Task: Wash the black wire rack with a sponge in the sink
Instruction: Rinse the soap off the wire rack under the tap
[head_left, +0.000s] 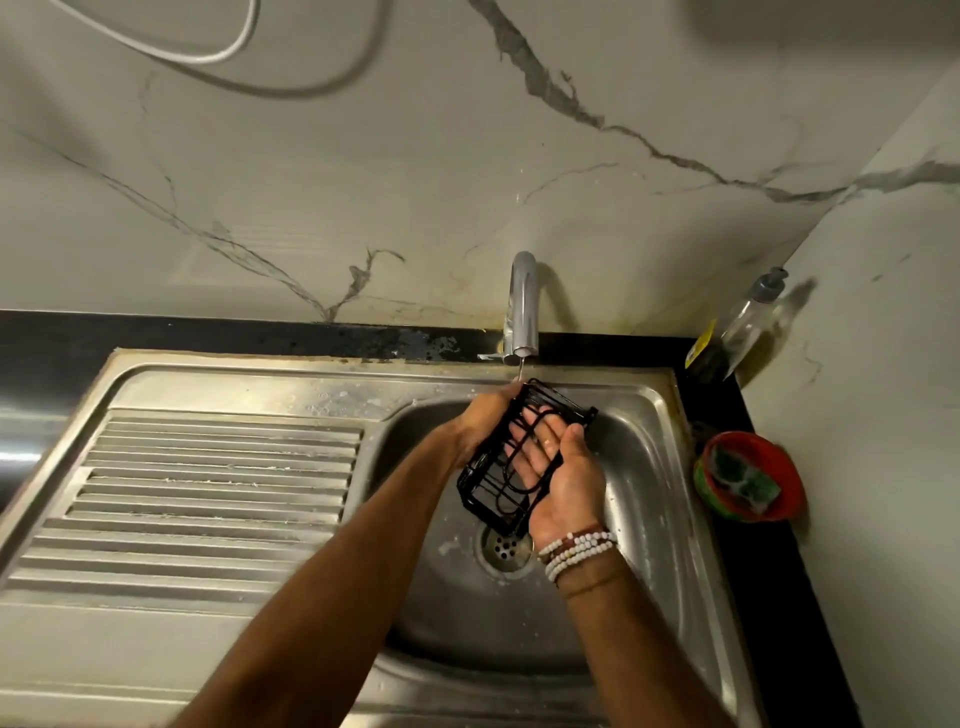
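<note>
One view only, worn on the person's head. It faces forward and steeply down over the sink (649, 467), close in, at arm's reach. The wide-angle lens bows the edges. The tap (522, 306) stands at 12 o'clock, the drainboard (208, 493) at 9 and the bowl (792, 493) at 3. The forearms enter from 6.

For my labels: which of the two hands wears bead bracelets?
The right hand: white and brown bracelets circle its wrist. The left hand, which grips the rack, has a bare wrist.
</note>
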